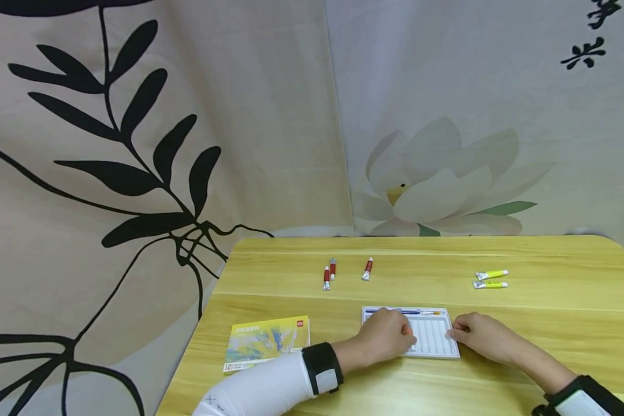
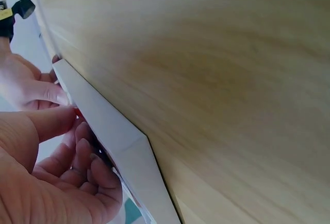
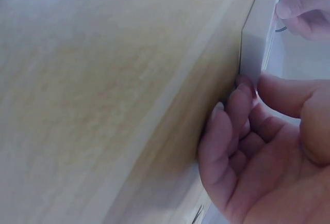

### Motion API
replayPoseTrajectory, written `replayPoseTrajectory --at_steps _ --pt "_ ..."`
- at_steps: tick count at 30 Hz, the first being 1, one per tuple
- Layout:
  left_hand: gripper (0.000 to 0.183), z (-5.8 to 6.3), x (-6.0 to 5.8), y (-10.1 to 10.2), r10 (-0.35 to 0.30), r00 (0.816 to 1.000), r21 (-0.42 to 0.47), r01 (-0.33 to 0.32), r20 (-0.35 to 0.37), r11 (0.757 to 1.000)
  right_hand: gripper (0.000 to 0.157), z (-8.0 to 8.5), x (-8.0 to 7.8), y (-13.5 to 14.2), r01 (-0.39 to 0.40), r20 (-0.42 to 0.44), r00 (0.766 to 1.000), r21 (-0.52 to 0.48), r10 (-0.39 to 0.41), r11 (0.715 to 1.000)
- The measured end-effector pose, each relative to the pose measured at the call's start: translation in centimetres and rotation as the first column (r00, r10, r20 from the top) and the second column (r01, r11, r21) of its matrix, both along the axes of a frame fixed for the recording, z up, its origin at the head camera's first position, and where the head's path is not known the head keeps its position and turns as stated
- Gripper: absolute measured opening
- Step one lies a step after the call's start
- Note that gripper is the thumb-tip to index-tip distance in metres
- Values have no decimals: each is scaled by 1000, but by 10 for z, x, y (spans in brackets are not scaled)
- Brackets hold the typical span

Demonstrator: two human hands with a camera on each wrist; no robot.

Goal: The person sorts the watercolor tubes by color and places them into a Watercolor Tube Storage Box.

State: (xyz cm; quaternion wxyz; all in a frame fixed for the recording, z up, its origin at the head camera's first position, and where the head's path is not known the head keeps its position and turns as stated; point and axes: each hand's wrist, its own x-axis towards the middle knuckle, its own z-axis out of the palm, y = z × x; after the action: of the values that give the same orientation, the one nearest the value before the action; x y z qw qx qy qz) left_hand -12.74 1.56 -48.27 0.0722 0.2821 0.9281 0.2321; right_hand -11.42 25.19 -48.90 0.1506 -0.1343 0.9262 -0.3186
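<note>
Paint-set tray, long axis running left to right, is being pinched at its right end by the right hand. A small orange-red object is being pinched by the left hand.

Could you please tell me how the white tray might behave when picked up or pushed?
The white tray would probably stay stiff, judging by its straight, crisp walls. Being broad and shallow, it seems unlikely to tip if pushed. The brush along its far edge might slide if the tray tilts.
</note>
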Motion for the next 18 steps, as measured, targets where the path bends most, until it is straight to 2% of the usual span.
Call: replayPoseTrajectory --at_steps 6,12,18 --pt "29 1 1 3 21 1000 -26 -21 -13 999 28 -1 0 0 7 8 1000 4 -7 1000" --pt "29 0 1 1 24 999 14 -24 37 1000 27 -2 -1 0 17 14 1000 9 -18 1000" --pt "30 0 2 0 24 999 41 -25 45 999 26 -2 -1 0 24 24 999 8 -24 1000"
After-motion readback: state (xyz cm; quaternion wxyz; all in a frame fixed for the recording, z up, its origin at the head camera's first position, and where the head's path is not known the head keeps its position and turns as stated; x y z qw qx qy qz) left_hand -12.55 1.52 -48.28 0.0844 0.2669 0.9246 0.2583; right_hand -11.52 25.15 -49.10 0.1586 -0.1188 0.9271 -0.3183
